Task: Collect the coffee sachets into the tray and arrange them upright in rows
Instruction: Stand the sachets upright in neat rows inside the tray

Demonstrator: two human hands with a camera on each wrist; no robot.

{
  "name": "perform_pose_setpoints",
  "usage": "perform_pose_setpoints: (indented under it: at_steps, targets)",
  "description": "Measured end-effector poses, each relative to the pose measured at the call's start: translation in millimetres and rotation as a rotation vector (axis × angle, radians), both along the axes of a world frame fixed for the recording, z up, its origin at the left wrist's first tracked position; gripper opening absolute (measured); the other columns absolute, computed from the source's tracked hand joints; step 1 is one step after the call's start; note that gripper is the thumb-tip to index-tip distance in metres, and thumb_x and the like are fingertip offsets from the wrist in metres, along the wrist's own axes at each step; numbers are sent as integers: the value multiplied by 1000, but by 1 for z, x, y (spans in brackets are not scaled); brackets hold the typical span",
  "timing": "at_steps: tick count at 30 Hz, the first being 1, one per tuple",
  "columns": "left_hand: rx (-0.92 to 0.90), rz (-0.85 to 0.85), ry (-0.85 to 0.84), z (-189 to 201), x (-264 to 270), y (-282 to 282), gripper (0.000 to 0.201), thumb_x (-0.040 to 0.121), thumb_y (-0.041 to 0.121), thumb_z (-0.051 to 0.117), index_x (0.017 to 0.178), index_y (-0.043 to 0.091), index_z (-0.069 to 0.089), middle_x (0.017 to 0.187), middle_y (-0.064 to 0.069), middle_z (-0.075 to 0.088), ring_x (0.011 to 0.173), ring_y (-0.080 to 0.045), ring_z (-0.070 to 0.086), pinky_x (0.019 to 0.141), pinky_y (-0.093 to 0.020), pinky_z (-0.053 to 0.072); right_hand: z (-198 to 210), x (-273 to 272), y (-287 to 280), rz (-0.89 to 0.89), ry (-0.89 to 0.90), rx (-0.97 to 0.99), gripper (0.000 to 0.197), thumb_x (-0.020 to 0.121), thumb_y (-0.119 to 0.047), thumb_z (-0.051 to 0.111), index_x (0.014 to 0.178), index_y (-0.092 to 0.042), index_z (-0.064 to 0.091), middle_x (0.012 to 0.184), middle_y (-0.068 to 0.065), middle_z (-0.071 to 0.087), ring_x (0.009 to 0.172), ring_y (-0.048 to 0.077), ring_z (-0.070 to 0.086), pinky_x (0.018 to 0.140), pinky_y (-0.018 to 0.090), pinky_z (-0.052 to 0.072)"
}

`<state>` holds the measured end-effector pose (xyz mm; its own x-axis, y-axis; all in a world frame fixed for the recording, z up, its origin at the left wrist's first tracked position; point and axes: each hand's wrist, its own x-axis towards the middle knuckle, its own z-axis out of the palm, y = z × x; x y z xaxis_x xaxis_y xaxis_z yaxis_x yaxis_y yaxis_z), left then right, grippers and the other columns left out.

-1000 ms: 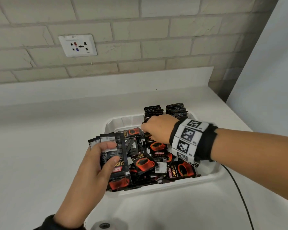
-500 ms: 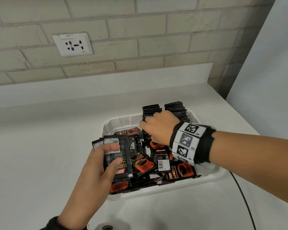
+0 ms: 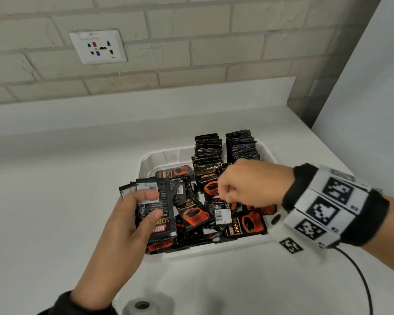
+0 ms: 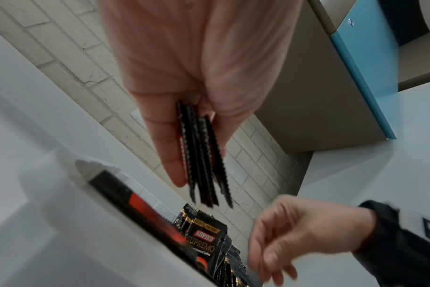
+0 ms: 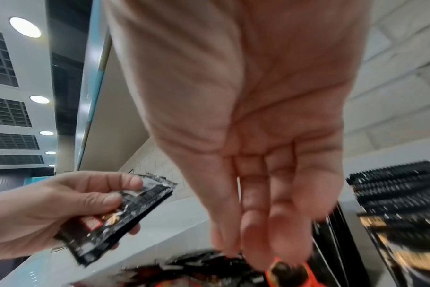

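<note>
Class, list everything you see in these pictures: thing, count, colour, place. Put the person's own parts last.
tray: one, white, on the counter.
upright sachets: two rows, black, tray's far end.
loose sachets: a heap, black and red, tray's near part.
held sachets: several, black.
counter: one, white.
socket: one, white, brick wall.
cable: one, black, right.
left hand: grips the held sachets.
right hand: curled, above the heap.

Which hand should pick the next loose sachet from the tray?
Right. The right hand hangs over the loose sachets in the tray, holding nothing that shows. The left hand already grips a stack.
</note>
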<state>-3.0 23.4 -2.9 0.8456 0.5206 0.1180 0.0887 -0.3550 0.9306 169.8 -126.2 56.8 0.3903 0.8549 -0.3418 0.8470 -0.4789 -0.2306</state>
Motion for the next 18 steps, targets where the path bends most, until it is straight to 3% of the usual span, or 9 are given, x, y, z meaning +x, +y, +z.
perform_pose_setpoints:
  at_steps: [4,7,11,14,16,18]
  targets:
    - [-122,-12,-20,6,4,-6,24,87,5,55,95,28,57,91,4,69,79,-8,68,63,-14,52,-7,-6,-5,-4,138,-65,29,95,-22,49,122,-18,58,113,-5,62,101,9,56,88,21,43]
    - [-238,-40,-60,10,8,-11,31,84,1,56,99,28,60,96,11,71,82,-10,69,65,-19,55,-9,-14,-4,-95,366,94,35,94,-31,48,127,-22,51,111,-4,64,91,7,59,84,23,48]
    - [-277,-60,-158,10,17,-22,66,78,-5,65,116,46,46,112,9,66,96,-2,65,77,-18,54,-16,-35,-2,-323,768,366,37,83,-33,63,116,-21,49,95,0,65,78,8,63,73,30,58]
    - [-223,-56,-187,8,25,-30,86,66,13,74,123,57,28,135,10,50,114,-2,56,92,-20,49,-27,-42,-2,-447,879,545,38,77,-26,71,108,-15,51,92,10,64,71,11,64,62,28,58]
    - [-209,-25,-185,6,28,-33,89,58,29,76,122,64,24,136,12,48,119,-6,54,99,-32,46,-32,-43,-6,-538,970,639,30,77,-17,71,101,-13,53,84,10,64,63,9,62,52,24,55]
    - [-286,-33,-172,4,31,-36,84,60,31,77,117,67,26,128,15,57,117,-12,57,99,-44,46,-36,-42,-11,-618,1064,711,18,79,-9,68,92,-11,55,72,4,63,53,6,59,45,20,50]
